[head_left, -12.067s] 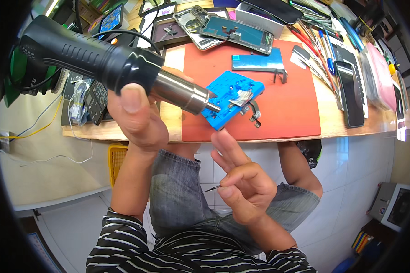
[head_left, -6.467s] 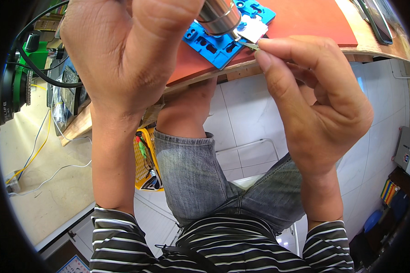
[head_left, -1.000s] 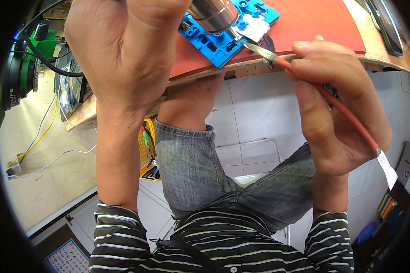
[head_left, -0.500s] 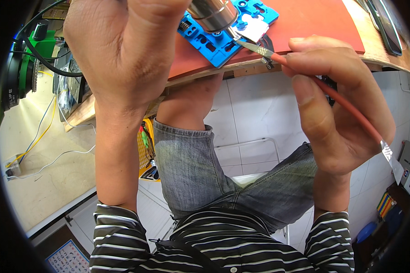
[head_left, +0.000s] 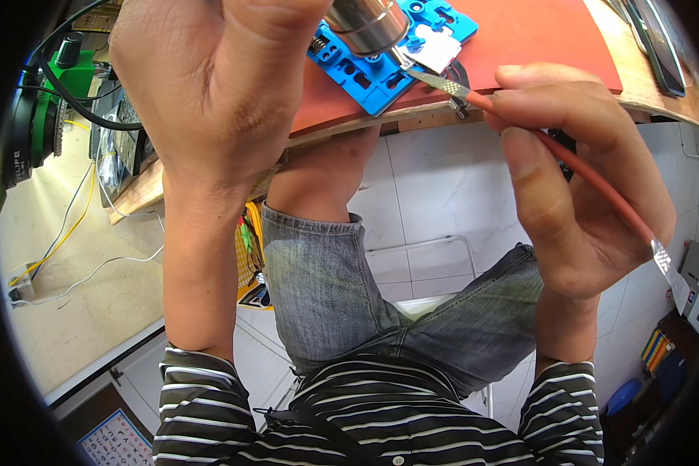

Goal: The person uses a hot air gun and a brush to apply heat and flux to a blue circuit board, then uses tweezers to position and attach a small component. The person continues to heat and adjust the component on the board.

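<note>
My left hand (head_left: 217,85) fills the upper left, wrapped around a hot air gun whose metal nozzle (head_left: 365,25) points down at a blue plastic fixture (head_left: 365,74). The fixture lies on a red mat (head_left: 536,39) at the bench's front edge and holds a small white part (head_left: 436,53). My right hand (head_left: 575,186) grips a thin red-handled tool (head_left: 590,182) like a pen. Its flat metal tip (head_left: 435,81) reaches the white part just below the nozzle. A metal blade (head_left: 672,276) sticks out of the tool's back end.
The wooden bench edge (head_left: 349,132) runs across the top. A dark phone (head_left: 656,50) lies at the bench's right. At left stand a green and black device (head_left: 43,116) and loose cables (head_left: 78,225). My knees in grey jeans (head_left: 342,295) sit below over white tiles.
Twelve seconds ago my right hand hung below the bench; it then rose to the fixture. Over the last second both hands have hardly moved, the tool tip staying at the white part.
</note>
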Demonstrator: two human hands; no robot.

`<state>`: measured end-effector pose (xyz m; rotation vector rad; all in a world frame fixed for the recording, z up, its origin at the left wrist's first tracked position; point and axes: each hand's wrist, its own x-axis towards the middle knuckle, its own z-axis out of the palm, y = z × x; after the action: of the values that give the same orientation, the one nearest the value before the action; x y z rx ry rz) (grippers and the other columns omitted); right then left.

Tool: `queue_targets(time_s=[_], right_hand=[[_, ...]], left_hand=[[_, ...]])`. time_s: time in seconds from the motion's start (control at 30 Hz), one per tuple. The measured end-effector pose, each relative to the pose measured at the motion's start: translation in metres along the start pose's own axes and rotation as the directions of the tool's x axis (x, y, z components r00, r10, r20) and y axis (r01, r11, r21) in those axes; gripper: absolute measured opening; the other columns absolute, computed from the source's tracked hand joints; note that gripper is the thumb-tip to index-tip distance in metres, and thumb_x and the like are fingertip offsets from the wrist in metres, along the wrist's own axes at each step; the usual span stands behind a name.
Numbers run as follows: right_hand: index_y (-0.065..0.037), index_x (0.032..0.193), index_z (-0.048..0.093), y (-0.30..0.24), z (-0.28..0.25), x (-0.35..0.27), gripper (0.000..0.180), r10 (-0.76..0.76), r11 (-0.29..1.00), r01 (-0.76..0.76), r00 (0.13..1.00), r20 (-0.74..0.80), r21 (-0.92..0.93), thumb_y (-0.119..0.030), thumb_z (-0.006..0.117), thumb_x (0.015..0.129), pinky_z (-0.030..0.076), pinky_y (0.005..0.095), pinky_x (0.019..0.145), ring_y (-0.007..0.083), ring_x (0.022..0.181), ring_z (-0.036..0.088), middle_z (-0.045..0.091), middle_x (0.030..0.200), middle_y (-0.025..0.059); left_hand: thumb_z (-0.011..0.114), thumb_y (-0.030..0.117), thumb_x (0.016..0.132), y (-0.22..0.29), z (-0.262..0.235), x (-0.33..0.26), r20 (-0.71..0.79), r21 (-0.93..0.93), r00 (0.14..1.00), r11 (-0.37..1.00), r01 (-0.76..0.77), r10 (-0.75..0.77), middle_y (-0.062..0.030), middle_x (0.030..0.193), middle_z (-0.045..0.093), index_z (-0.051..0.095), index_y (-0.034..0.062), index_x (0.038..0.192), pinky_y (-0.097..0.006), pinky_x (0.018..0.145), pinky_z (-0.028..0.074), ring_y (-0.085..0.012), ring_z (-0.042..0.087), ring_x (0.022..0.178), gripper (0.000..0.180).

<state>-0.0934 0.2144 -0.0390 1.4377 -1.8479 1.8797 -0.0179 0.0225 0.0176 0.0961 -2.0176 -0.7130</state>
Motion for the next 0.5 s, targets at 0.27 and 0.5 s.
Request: queue_targets(time_s=[0.27, 0.5], right_hand=[[0.010, 0.102, 0.071, -0.007, -0.003, 0.006, 0.017, 0.010, 0.999, -0.008, 0.999, 0.035, -0.050, 0.006, 0.069, 0.085, 0.053, 0.0367, 0.089, 0.0287, 0.099, 0.068, 0.072, 0.103, 0.0226], [0.010, 0.103, 0.070, -0.012, -0.008, 0.011, 0.018, 0.010, 0.991, 0.005, 0.994, 0.112, -0.132, 0.007, 0.069, 0.085, 0.053, 0.0373, 0.091, 0.0296, 0.100, 0.068, 0.072, 0.101, 0.0216]], left_hand=[[0.059, 0.055, 0.094, 0.000, 0.001, 0.000, -0.025, 0.053, 1.000, 0.999, -0.012, 0.013, -0.0038, 0.089, 0.055, 0.056, 0.0020, 0.112, -0.027, 0.070, 0.046, -0.0131, 0.055, 0.078, 0.056], [0.059, 0.057, 0.094, 0.002, -0.002, 0.003, 0.029, 0.041, 1.000, 0.999, -0.011, 0.010, -0.0034, 0.088, 0.055, 0.056, 0.0031, 0.110, -0.026, 0.069, 0.046, -0.0125, 0.055, 0.077, 0.056]])
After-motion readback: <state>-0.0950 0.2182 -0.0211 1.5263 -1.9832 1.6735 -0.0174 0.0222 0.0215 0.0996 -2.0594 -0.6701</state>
